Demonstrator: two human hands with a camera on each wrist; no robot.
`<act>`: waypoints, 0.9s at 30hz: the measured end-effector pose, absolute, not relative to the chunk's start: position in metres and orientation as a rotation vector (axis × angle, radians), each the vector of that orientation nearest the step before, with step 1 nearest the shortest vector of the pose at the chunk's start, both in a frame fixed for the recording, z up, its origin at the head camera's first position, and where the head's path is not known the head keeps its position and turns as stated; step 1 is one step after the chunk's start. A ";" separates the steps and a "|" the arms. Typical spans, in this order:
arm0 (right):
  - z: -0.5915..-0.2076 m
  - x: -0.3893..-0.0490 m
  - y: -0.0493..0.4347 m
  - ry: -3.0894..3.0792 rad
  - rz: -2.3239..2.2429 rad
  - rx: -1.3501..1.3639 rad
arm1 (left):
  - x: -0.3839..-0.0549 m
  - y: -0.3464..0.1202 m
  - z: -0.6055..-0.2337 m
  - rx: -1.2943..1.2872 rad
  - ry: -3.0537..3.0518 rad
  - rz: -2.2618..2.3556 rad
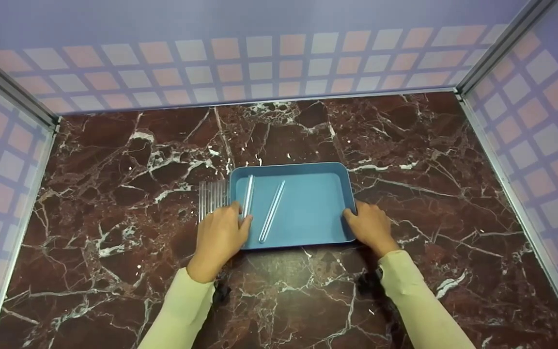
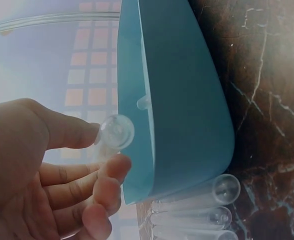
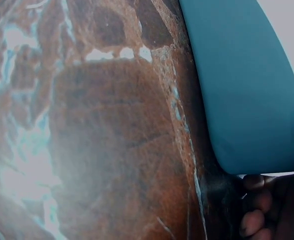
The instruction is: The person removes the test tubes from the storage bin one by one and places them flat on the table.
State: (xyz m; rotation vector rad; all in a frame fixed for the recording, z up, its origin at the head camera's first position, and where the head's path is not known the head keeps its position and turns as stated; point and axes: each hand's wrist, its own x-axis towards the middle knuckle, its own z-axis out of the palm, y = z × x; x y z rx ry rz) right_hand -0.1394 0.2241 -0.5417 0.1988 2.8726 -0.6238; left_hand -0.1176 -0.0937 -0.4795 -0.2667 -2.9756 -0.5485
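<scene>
My left hand (image 1: 218, 235) pinches one end of a clear test tube (image 1: 248, 194) between thumb and fingers, over the left side of a blue tray (image 1: 313, 203). The left wrist view shows the round end of this tube end-on at the fingertips. Slanting across the tray floor lies a second clear test tube (image 1: 272, 212). At the tray's right end, my right hand (image 1: 372, 225) grips the wall, thumb over the rim and fingers outside. Those fingers (image 3: 254, 215) show dimly under the tray's corner in the right wrist view.
Several clear test tubes (image 1: 205, 198) lie side by side on the dark marbled table, just left of the tray and partly behind my left hand. Checked panels (image 1: 259, 63) enclose the table at the back and both sides.
</scene>
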 end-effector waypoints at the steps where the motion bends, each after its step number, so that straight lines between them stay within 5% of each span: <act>1: -0.542 -0.140 0.224 2.874 -0.623 0.199 | -0.118 -0.094 -0.479 -0.267 -2.976 -0.546; 27: -0.542 -0.140 0.225 2.872 -0.638 0.210 | -0.116 -0.105 -0.479 -0.212 -3.011 -0.568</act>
